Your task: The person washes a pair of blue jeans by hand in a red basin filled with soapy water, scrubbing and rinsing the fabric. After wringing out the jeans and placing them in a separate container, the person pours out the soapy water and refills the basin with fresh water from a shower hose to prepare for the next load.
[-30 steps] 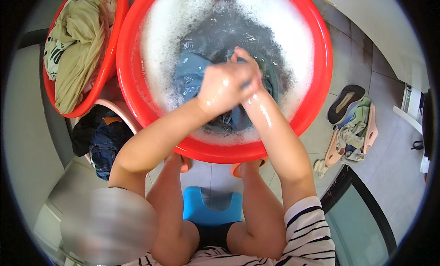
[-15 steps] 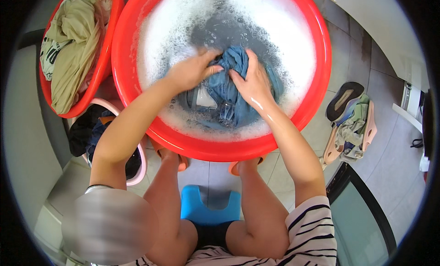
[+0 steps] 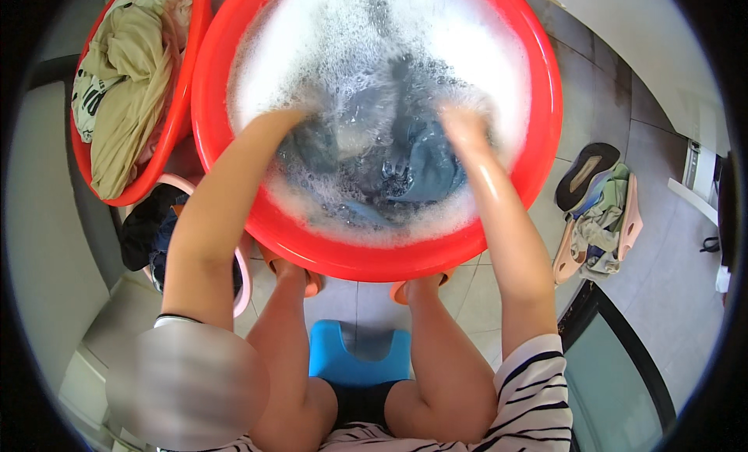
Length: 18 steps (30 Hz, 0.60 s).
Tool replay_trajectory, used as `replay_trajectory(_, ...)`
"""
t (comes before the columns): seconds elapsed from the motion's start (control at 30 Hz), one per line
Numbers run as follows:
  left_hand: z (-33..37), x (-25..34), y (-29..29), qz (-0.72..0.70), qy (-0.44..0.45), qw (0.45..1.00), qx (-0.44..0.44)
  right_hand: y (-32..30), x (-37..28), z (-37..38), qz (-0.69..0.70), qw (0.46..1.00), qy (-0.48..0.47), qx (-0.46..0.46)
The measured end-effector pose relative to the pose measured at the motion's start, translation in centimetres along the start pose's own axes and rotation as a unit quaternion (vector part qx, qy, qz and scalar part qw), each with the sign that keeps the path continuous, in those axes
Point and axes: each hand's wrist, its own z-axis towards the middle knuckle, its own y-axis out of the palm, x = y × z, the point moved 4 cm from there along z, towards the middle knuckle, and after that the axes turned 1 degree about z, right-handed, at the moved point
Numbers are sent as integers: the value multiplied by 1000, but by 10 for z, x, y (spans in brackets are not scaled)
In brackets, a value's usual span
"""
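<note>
While khaki cloth (image 3: 132, 90) lies heaped in the red basin (image 3: 202, 39) at far left, dark clothes (image 3: 144, 226) sit in the pink tub (image 3: 243, 284) just below it, partly hidden by your left forearm. Your left hand (image 3: 300, 113) is blurred and half lost in the suds (image 3: 460, 31) of the big red tub (image 3: 374, 266); whether its fingers are spread or pinching anything, you cannot tell from here. Between your hands, the blue cloth (image 3: 432, 167) lies in the soapy water, mostly under the surface, toward the tub's near side. Below the tub, a blue stool (image 3: 358, 366) shows between your legs. Your right hand (image 3: 466, 128) is at the cloth's right, well apart from the left, its fingers smeared by foam and blur, so its grip cannot be told either. Farther right, pink slippers (image 3: 629, 218), a dark-soled shoe (image 3: 586, 178) and crumpled rags (image 3: 598, 234) lie together on the tiles (image 3: 662, 218).
</note>
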Motion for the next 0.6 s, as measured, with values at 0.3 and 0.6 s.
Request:
replay_trajectory(0.3,-57,8,-64,-698,-34,706,116,-91,-57,-96,549,834,-15,44)
replay_trajectory(0.6,-183,42,-146,-716,78,568,398,-136,-68,-166,400,891,-179,115)
